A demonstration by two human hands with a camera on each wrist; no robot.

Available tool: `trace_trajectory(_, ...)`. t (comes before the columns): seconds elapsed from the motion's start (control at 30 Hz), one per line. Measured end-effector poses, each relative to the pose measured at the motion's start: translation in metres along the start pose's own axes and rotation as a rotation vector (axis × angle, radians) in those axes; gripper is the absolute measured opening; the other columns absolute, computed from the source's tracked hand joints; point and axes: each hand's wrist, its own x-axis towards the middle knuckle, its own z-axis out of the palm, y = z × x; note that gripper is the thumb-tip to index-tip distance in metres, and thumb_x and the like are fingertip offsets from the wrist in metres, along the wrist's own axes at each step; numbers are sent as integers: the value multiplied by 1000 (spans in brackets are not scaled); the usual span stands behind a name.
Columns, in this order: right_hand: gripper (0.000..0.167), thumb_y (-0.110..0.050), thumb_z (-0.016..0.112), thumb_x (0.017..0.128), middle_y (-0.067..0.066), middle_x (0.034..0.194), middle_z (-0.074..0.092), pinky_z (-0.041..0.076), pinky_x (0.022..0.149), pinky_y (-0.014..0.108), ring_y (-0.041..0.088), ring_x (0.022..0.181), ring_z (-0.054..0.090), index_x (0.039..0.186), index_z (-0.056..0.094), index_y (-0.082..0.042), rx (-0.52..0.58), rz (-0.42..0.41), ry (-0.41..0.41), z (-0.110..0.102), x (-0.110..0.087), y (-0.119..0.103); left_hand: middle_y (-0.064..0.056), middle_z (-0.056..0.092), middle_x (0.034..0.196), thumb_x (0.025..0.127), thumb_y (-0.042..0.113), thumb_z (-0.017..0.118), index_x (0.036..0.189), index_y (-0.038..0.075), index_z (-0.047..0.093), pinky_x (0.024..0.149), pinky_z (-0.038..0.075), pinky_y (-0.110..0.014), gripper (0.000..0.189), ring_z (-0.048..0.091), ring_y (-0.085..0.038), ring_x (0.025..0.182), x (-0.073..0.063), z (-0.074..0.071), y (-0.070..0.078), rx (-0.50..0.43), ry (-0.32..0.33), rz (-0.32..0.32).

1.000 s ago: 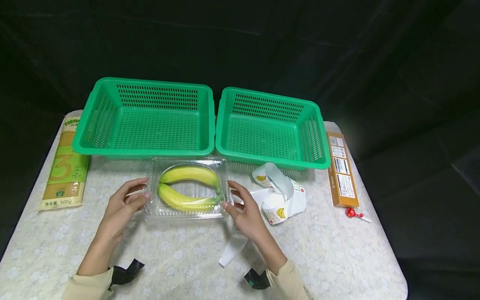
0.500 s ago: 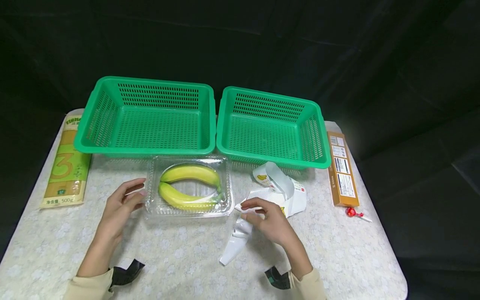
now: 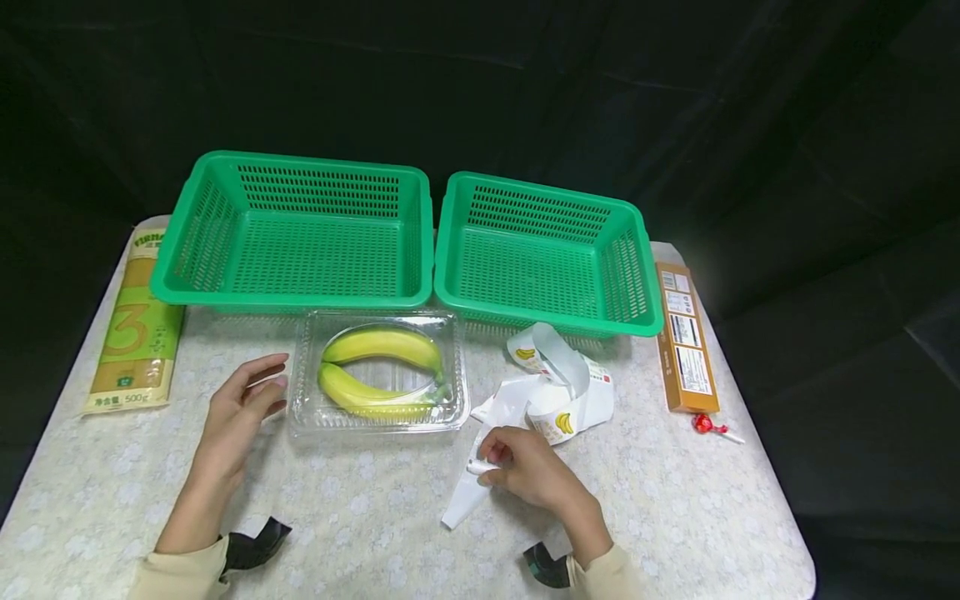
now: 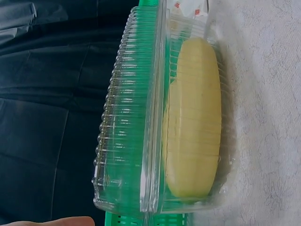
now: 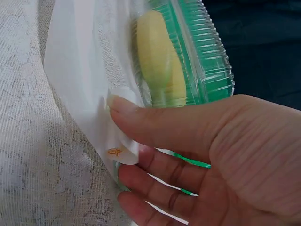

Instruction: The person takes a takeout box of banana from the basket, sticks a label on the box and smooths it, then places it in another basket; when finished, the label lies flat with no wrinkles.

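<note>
A clear plastic clamshell (image 3: 378, 417) (image 4: 131, 117) (image 5: 207, 52) holding two yellow bananas (image 3: 382, 343) (image 4: 193, 117) lies shut on the table in front of the green baskets. My left hand (image 3: 264, 390) rests beside the box's left edge with fingers relaxed and holds nothing; whether it touches the box I cannot tell. One fingertip (image 4: 56, 221) shows at the bottom of the left wrist view. My right hand (image 3: 483, 462) (image 5: 117, 136) pinches a long white wrapper strip (image 3: 467, 498) (image 5: 80, 80) between thumb and fingers, just right of the box.
Two empty green baskets (image 3: 300, 296) (image 3: 630, 250) stand side by side behind the box. A crumpled white banana-print wrapper (image 3: 570, 400) lies to the right. A pasta packet (image 3: 135, 333) is at far left, an orange box (image 3: 684, 337) and a red lollipop (image 3: 705, 427) at far right.
My right hand left the clamshell's right edge, dropped toward me and pinched the white strip. My left hand eased slightly away from the box's left edge.
</note>
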Motion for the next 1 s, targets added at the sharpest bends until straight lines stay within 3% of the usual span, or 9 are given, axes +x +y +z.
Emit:
trace_trajectory(0.23, 9, -9, 76, 87, -6, 83, 67, 50, 74, 22, 5, 79, 58, 91, 71, -15, -14, -35, 70, -2, 0, -1, 16, 52, 124, 104, 23, 55, 146, 8, 48, 85, 52, -12, 45, 57, 1, 104, 0, -3, 0, -48, 29, 7)
trace_trajectory(0.37, 9, -9, 72, 91, -2, 89, 71, 56, 82, 27, 8, 85, 64, 99, 73, -13, 71, -69, 113, -9, -2, -4, 17, 52, 125, 104, 18, 54, 145, 11, 50, 85, 49, -8, 42, 53, 5, 109, -7, 1, 7, 4, 153, 24)
trace_trajectory(0.43, 11, -11, 71, 93, 0, 94, 74, 57, 84, 28, 10, 88, 67, 103, 74, -12, 117, -92, 128, -13, -3, -7, 18, 51, 125, 103, 15, 55, 143, 14, 54, 86, 46, -6, 40, 50, 4, 113, -15, 7, 14, 32, 244, 78)
trace_trajectory(0.5, 12, -14, 70, 94, 1, 96, 75, 58, 86, 29, 10, 89, 69, 105, 74, -12, 176, -107, 150, -16, -3, -12, 18, 51, 125, 101, 10, 56, 139, 13, 58, 86, 45, -5, 37, 50, 1, 117, -25, 17, 22, 43, 325, 180)
trace_trajectory(0.53, 13, -16, 70, 95, 2, 98, 75, 57, 86, 27, 10, 90, 69, 106, 75, -12, 208, -109, 161, -18, -4, -15, 16, 54, 125, 100, 6, 57, 136, 11, 60, 86, 46, -5, 36, 51, -1, 117, -31, 23, 26, 31, 331, 254)
trace_trajectory(0.63, 14, -16, 69, 95, 4, 100, 75, 57, 89, 27, 6, 92, 67, 108, 75, -12, 306, -129, 185, -20, -6, -26, 11, 62, 116, 97, -4, 58, 127, 2, 64, 85, 50, -8, 32, 59, -4, 110, -45, 45, 34, -19, 249, 477)
trace_trajectory(0.73, 15, -16, 68, 96, 5, 101, 74, 56, 91, 28, 3, 94, 66, 109, 74, -11, 377, -163, 184, -20, -7, -39, -1, 71, 107, 95, -9, 59, 120, -1, 67, 81, 54, -15, 28, 66, -5, 99, -54, 69, 36, -80, 68, 603)
trace_trajectory(0.83, 15, -16, 67, 97, 6, 102, 74, 56, 92, 29, 4, 95, 66, 110, 73, -12, 412, -207, 168, -17, -7, -50, -4, 73, 102, 94, -4, 63, 117, 4, 69, 77, 57, -19, 25, 66, -2, 94, -58, 88, 33, -58, -62, 606)
trace_trajectory(1.0, 15, -18, 66, 98, 5, 102, 75, 56, 93, 30, 6, 96, 68, 111, 73, -14, 440, -237, 144, -11, -6, -63, 0, 72, 96, 93, 7, 71, 116, 11, 71, 75, 58, -23, 24, 65, -3, 90, -61, 105, 26, 48, -199, 556)
